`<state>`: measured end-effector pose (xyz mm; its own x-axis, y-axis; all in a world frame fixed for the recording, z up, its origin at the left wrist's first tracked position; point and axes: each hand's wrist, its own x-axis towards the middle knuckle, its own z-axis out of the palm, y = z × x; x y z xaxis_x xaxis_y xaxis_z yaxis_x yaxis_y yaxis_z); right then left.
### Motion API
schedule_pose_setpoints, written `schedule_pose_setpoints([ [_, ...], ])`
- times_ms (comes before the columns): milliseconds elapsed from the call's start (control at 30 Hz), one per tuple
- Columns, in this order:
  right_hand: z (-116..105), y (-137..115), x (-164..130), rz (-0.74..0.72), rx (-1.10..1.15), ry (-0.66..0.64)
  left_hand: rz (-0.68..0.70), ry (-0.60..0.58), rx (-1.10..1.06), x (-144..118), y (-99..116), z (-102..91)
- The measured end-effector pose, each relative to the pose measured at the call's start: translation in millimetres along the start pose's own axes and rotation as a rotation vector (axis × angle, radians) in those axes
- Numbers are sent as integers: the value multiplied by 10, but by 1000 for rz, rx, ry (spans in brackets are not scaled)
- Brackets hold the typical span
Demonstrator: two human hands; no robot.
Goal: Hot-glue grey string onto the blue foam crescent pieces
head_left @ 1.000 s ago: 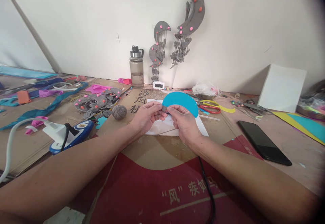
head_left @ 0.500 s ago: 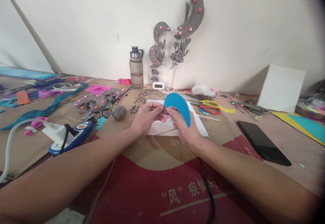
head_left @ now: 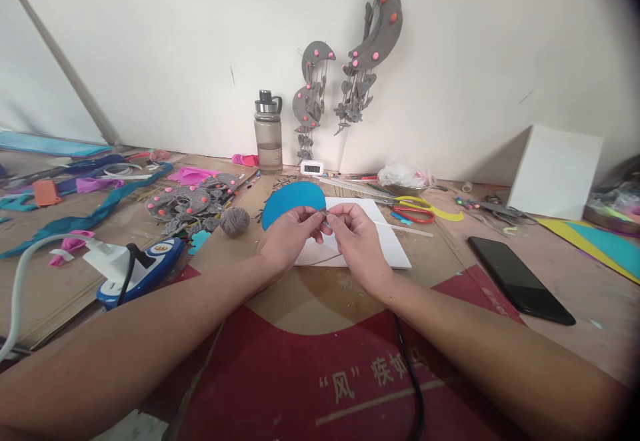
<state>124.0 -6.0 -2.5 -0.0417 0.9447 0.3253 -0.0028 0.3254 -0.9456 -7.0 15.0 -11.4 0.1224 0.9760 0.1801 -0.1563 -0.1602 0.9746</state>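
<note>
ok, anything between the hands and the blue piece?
Nothing visible. Both the left hand and the right hand already pinch the blue piece at its lower edge, fingertips nearly meeting above the white sheet. The yarn ball and scissors lie off to the sides.

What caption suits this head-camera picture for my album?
Both hands, left hand and right hand, pinch a blue half-moon foam cutout above white paper.

Plain white wall [head_left: 150,47] runs the full width behind the bench, evenly lit, with grey crescent hangings [head_left: 373,34] dangling against it. The worktop [head_left: 310,301] is brown cardboard with a red printed patch nearest the camera. A pale bar [head_left: 60,61] leans diagonally across the wall at far left.
</note>
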Motion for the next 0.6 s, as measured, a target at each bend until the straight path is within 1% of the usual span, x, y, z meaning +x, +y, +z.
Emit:
schedule_pose_setpoints([
  [167, -20, 13, 37, -61, -101, 16, 41, -12, -43, 4, 3, -24],
  [300, -37, 27, 62, -71, -188, 3, 60, -24, -22, 9, 7, -40],
  [467, -52, -6, 67, -87, -268, 9, 24, -37, -79, -12, 25, -23],
  [600, -65, -13, 79, -65, -255, -7, 6, -53, -106, -23, 41, -2],
])
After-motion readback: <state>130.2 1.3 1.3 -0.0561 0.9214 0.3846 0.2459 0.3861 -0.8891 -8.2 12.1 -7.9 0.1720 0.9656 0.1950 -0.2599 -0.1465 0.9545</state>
